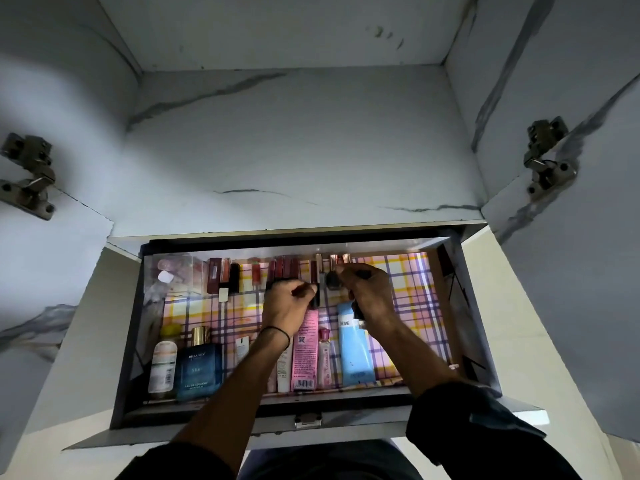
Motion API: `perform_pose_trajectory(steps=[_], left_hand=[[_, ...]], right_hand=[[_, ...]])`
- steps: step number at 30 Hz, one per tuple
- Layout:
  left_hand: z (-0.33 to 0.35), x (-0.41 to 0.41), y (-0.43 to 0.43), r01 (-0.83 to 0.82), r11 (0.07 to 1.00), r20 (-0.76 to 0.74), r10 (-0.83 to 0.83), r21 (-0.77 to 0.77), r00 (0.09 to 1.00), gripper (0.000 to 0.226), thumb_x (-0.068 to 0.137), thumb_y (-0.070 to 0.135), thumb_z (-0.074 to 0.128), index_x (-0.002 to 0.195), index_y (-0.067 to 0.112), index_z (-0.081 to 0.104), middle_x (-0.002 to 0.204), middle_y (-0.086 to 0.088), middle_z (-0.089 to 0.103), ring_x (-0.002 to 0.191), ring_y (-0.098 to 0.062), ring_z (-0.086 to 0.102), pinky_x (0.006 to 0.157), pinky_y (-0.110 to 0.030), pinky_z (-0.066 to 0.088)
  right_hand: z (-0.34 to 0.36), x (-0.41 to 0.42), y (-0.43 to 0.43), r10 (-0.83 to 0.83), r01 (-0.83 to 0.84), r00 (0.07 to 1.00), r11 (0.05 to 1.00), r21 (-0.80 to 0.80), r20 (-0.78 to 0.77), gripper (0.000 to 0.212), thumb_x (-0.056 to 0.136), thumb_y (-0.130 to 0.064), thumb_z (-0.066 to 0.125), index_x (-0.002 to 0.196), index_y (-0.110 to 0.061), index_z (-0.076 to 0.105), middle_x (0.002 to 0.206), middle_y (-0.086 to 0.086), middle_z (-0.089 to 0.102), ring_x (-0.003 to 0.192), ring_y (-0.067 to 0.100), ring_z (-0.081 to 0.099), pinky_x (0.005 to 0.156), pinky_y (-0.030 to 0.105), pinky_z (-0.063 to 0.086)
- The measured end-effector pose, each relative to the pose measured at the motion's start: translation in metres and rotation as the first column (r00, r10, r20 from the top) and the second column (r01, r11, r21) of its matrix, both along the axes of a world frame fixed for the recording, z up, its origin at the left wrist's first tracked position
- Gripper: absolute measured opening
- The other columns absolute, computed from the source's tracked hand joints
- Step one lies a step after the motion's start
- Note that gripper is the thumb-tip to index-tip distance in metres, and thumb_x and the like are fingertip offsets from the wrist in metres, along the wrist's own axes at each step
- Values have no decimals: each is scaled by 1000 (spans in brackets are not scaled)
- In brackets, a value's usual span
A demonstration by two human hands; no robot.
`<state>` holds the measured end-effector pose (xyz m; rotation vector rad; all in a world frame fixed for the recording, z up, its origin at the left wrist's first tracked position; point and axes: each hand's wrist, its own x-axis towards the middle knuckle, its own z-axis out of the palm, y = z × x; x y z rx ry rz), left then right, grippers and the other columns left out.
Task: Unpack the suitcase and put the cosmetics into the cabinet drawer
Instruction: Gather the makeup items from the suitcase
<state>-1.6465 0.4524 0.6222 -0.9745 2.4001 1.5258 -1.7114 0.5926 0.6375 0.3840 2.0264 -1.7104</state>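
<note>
Your cabinet drawer stands pulled out. Its plaid liner carries the cosmetics: a blue perfume bottle, a light blue tube and a pink tube lie along the near side, and lipsticks are lined up at the far side. Your left hand curls tight round a dark lipstick tube. Your right hand pinches a small dark item at its fingertips, with more dark tubes under the palm.
</note>
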Motion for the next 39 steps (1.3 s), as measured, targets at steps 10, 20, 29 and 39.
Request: perform_pose_trajectory(steps=[10, 20, 29, 39], left_hand=[[-8, -33, -2, 255, 828, 300, -111, -499, 947, 24, 94, 29, 62, 99, 6, 68, 94, -10, 68, 79, -20, 59, 61, -27, 42], [7, -15, 23, 56, 995, -3, -56, -87, 998, 15, 98, 22, 56, 102, 14, 67, 74, 6, 62, 52, -6, 53, 40, -12, 36], [10, -2, 47, 35, 884, -6, -37, 466, 999, 17, 96, 23, 59, 107, 12, 66, 82, -4, 69, 56, -2, 58, 52, -21, 44], [4, 4, 27, -146, 850, -59, 203, 506, 977, 16, 95, 14, 60, 110, 13, 65, 85, -8, 67, 67, -10, 59, 55, -19, 46]], right_hand=[[4, 7, 36, -77, 105, 979, 984, -144, 191, 18, 95, -18, 67, 91, 0, 68, 59, 4, 56, 42, 11, 51, 39, 24, 41], [-1, 2, 56, -90, 431, 822, 743, -512, 562, 17, 97, -8, 47, 91, 0, 61, 81, 13, 62, 74, 26, 62, 65, 32, 58], [-1, -6, 54, 37, 164, 938, 828, -537, 343, 33, 93, 4, 41, 116, 11, 63, 116, 21, 70, 83, 23, 70, 61, 28, 56], [-12, -4, 54, 68, 42, 952, 937, -348, 300, 16, 94, -5, 65, 108, 2, 66, 94, 28, 70, 73, 30, 68, 62, 33, 60]])
